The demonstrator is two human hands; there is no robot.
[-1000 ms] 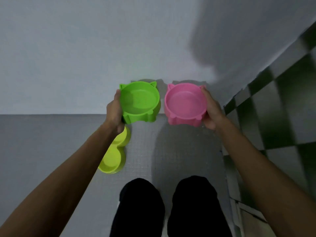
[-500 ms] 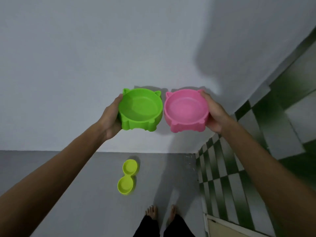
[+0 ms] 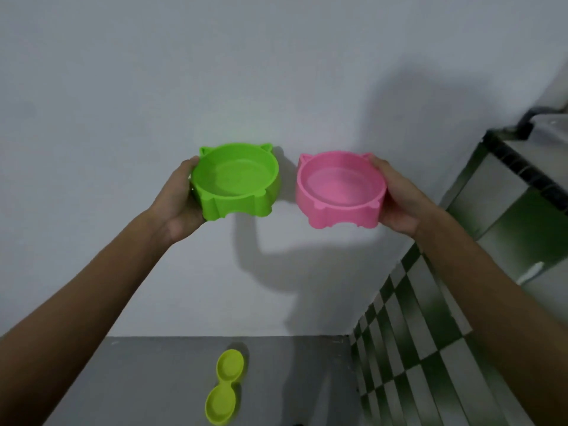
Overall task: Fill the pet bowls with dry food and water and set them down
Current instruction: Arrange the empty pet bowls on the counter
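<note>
My left hand grips the left side of a green cat-eared bowl, held up in front of the white wall. My right hand grips the right side of a matching pink bowl at the same height. Both bowls look empty inside and stay level, a short gap between them. Down on the grey floor lies a yellow-green double bowl, also empty.
A white wall fills most of the view ahead. Green and white checkered tiles cover a surface at the right. A dark-edged counter with a tap-like fitting stands at the upper right.
Both bowls rose well above the floor and moved apart. The view lifted, so the double bowl on the floor looks smaller and lower, and the counter at the right came into sight.
</note>
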